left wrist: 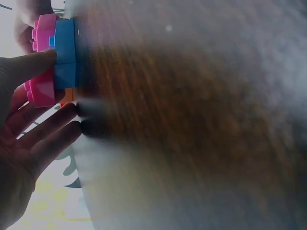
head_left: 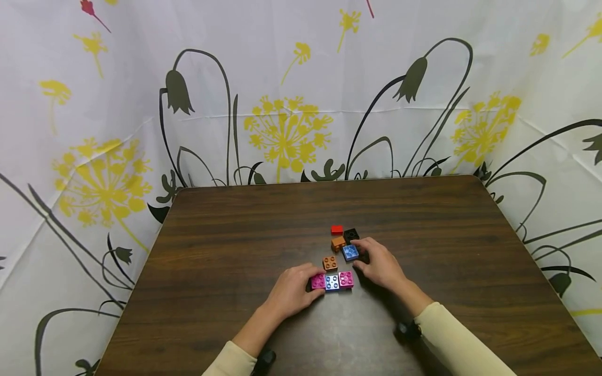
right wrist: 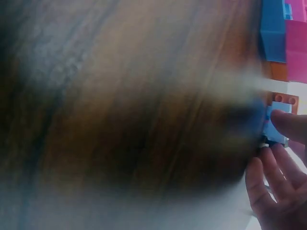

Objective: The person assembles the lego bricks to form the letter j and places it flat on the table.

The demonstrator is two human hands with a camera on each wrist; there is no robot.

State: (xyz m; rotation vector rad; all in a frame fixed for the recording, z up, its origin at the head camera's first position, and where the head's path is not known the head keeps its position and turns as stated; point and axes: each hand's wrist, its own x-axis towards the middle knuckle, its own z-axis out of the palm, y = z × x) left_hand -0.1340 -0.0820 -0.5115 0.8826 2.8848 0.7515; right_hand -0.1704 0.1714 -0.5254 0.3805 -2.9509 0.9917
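Near the middle of the table, a row of toy building bricks has two pink bricks (head_left: 346, 279) on top of blue bricks (left wrist: 65, 52), with blue studs showing in the gap between them. My left hand (head_left: 294, 290) holds this row at its left end, thumb on the near side and fingers behind. Farther back to the right, my right hand (head_left: 382, 265) pinches a separate blue brick (head_left: 350, 253) between thumb and fingers. That brick's hollow underside appears to face up. An orange brick (head_left: 330, 263) stands just behind the row, studs up.
Behind the blue brick lie another orange brick (head_left: 338, 244), a black brick (head_left: 350, 235) and a red brick (head_left: 336, 230), close together. The dark wooden table (head_left: 226, 224) ends at a white curtain (head_left: 291, 62) printed with flowers.
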